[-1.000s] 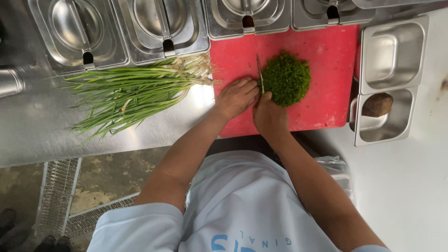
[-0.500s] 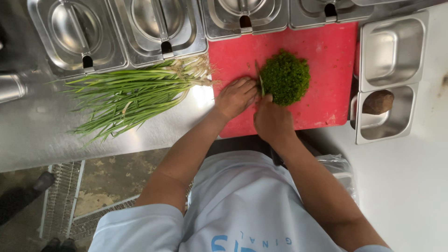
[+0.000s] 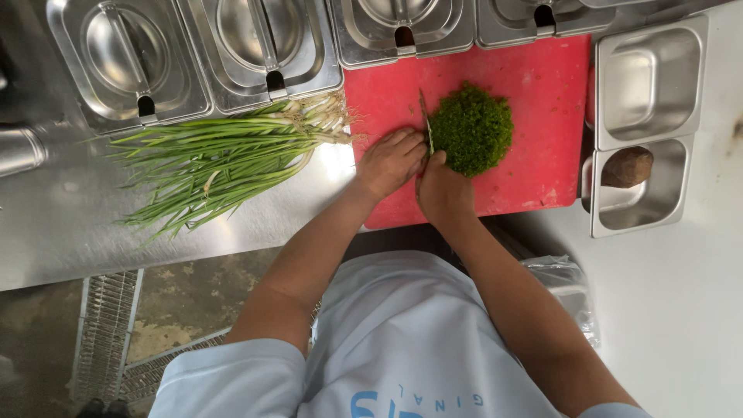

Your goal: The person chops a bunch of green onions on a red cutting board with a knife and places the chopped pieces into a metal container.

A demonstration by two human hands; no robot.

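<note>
1. Two hands meet at the knife (image 3: 425, 124): the right hand (image 3: 445, 190) is wrapped around the handle, fingers closed, while the left hand (image 3: 391, 161) lays pressed-together fingers flat on the blade's back.
2. Little has changed since a second ago; the blade remains at the 9 o'clock edge of the chopped green pile (image 3: 472, 128), so the mincing seems ongoing.
3. Bare red cutting board (image 3: 542, 85) lies open toward 3 o'clock and 6 o'clock of the pile.
4. Whole green onions (image 3: 224, 151) wait at 9 o'clock on the steel counter (image 3: 62, 232).
5. Lidded steel pans (image 3: 232, 46) close off 12 o'clock; open steel pans (image 3: 646, 77) crowd 3 o'clock.
</note>
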